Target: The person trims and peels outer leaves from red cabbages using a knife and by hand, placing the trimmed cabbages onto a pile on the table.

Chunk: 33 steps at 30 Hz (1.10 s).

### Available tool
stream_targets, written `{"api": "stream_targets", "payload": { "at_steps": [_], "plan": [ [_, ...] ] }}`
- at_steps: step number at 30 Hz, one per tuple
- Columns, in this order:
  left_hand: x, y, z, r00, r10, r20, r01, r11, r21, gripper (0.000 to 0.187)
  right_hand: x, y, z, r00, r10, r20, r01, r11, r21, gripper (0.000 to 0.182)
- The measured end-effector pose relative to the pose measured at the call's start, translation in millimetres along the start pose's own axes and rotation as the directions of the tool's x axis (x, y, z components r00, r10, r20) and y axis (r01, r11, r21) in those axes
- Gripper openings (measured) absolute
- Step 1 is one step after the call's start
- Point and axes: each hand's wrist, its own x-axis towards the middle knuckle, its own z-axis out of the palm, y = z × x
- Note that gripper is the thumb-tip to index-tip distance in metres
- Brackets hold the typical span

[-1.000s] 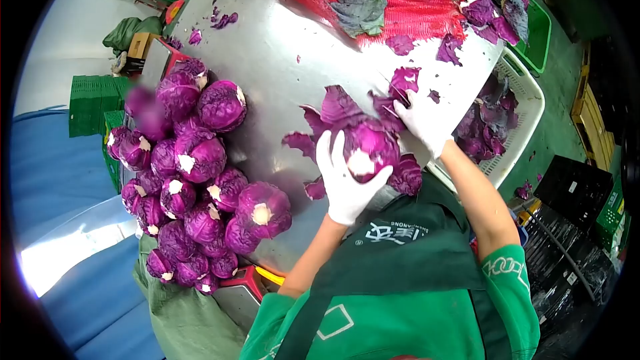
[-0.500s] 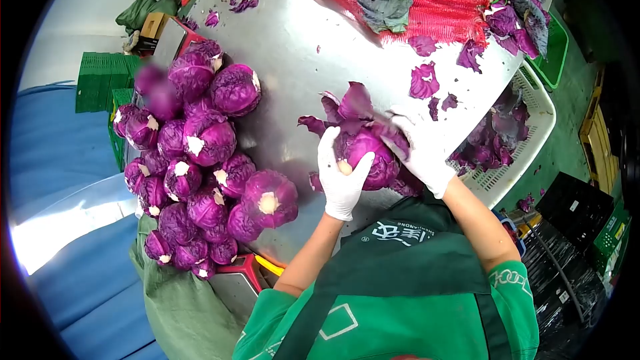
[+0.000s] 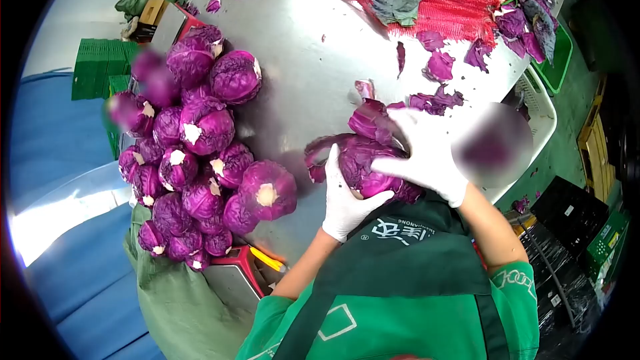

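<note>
A red cabbage (image 3: 373, 163) with loosened outer leaves rests at the near edge of the metal table, in front of my apron. My left hand (image 3: 347, 203), in a white glove, cups its near left side, thumb along the bottom. Also gloved, my right hand (image 3: 430, 153) lies over the right side, thumb pressed on the head and fingers at a loose outer leaf (image 3: 372, 121). Part of the cabbage is hidden beneath both hands. A curled leaf (image 3: 320, 150) sticks out on the left.
Several red cabbages (image 3: 205, 125) are piled at left. Loose leaves (image 3: 437, 101) lie beyond my right hand, near a red mesh bag (image 3: 453, 3). A white basket (image 3: 545, 117) stands at right, partly blurred. A yellow-handled tool (image 3: 268, 259) lies at the near edge.
The cabbage has turned and its outer leaves hang differently. My right hand has shifted onto the head with its thumb spread. More leaf pieces lie on the table beyond it.
</note>
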Motion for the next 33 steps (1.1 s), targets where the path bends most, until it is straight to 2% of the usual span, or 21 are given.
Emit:
{"api": "stream_targets", "payload": {
  "at_steps": [1, 2, 5, 7, 9, 11, 13, 15, 17, 19, 20, 21, 23, 24, 25, 26, 27, 29, 30, 31, 33],
  "plan": [
    [3, -6, 1, 0.998, 0.062, 0.016, -0.062, 0.998, 0.001, 0.121, -10, -10, 11, 0.997, -0.046, -0.054, 0.039, 0.993, -0.115, 0.093],
    [5, -6, 2, 0.998, 0.056, 0.022, -0.056, 0.998, 0.011, 0.117, -12, -9, 21, 0.991, 0.133, 0.025, -0.131, 0.990, -0.060, 0.104],
    [21, 4, 4, 0.988, 0.142, 0.052, -0.146, 0.987, 0.070, 0.109, -1, 25, 39, 0.933, 0.359, 0.027, -0.335, 0.839, 0.429, 0.083],
    [39, 7, 11, 0.981, 0.175, 0.088, -0.177, 0.984, 0.013, 0.110, 1, 20, 17, 0.932, 0.356, -0.066, -0.323, 0.899, 0.295, 0.060],
    [58, 10, 23, 0.962, 0.251, 0.112, -0.253, 0.967, 0.005, 0.109, 1, 31, 11, 0.943, 0.067, -0.327, -0.064, 0.998, 0.020, 0.053],
    [74, 11, 37, 0.936, 0.332, 0.118, -0.332, 0.943, -0.018, 0.107, 3, 34, -13, 0.981, 0.078, -0.179, -0.098, 0.990, -0.101, 0.044],
    [81, 17, 44, 0.910, 0.395, 0.124, -0.403, 0.914, 0.050, 0.106, -4, 53, -19, 0.965, -0.093, -0.243, -0.009, 0.921, -0.390, 0.037],
    [82, 15, 45, 0.877, 0.461, 0.135, -0.472, 0.879, 0.066, 0.104, 14, 92, -27, 0.978, 0.163, -0.132, -0.201, 0.910, -0.363, 0.037],
    [74, 5, 44, 0.809, 0.575, 0.119, -0.575, 0.817, -0.035, 0.105, 18, 146, -10, 0.895, -0.011, -0.447, -0.201, 0.882, -0.425, 0.036],
    [69, 8, 36, 0.823, 0.545, 0.158, -0.556, 0.831, 0.027, 0.105, 25, 143, -7, 0.847, 0.148, -0.510, -0.240, 0.964, -0.118, 0.038],
    [65, 11, 30, 0.867, 0.442, 0.228, -0.464, 0.884, 0.049, 0.105, 21, 140, -6, 0.825, 0.124, -0.552, -0.244, 0.958, -0.150, 0.047],
    [64, 14, 26, 0.895, 0.337, 0.291, -0.372, 0.926, 0.073, 0.106, 19, 93, -35, 0.903, 0.292, -0.314, -0.294, 0.955, 0.043, 0.063],
    [69, 11, 18, 0.889, 0.327, 0.321, -0.379, 0.918, 0.113, 0.112, 9, 43, -41, 0.968, 0.241, -0.063, -0.162, 0.800, 0.578, 0.077],
    [74, 14, 16, 0.844, 0.390, 0.369, -0.463, 0.877, 0.132, 0.111, 3, 44, -27, 0.983, 0.145, -0.114, -0.114, 0.963, 0.245, 0.081],
    [81, 22, 15, 0.792, 0.446, 0.417, -0.543, 0.827, 0.146, 0.109, 4, 36, -21, 0.991, 0.039, -0.126, -0.054, 0.991, -0.122, 0.085],
    [85, 37, 17, 0.827, 0.347, 0.443, -0.476, 0.851, 0.222, 0.106, 2, 25, -25, 0.974, 0.213, -0.077, -0.218, 0.973, -0.075, 0.078],
    [87, 32, 28, 0.849, 0.374, 0.373, -0.448, 0.884, 0.135, 0.106, 6, 27, -25, 0.974, 0.213, -0.079, -0.219, 0.973, -0.072, 0.078],
    [93, 26, 31, 0.845, 0.389, 0.366, -0.458, 0.880, 0.122, 0.104, 18, 38, -27, 0.941, 0.338, -0.021, -0.322, 0.913, 0.249, 0.060],
    [95, 32, 28, 0.829, 0.407, 0.383, -0.478, 0.872, 0.107, 0.103, 20, 46, -27, 0.935, 0.293, -0.201, -0.283, 0.956, 0.077, 0.039],
    [95, 30, 25, 0.807, 0.439, 0.395, -0.514, 0.852, 0.104, 0.102, 24, 63, -30, 0.935, 0.270, -0.228, -0.286, 0.957, -0.041, 0.030],
    [91, 32, 16, 0.829, 0.361, 0.427, -0.435, 0.897, 0.086, 0.100, 28, 125, -25, 0.884, 0.179, -0.432, -0.272, 0.948, -0.164, 0.032]
  ]
}}
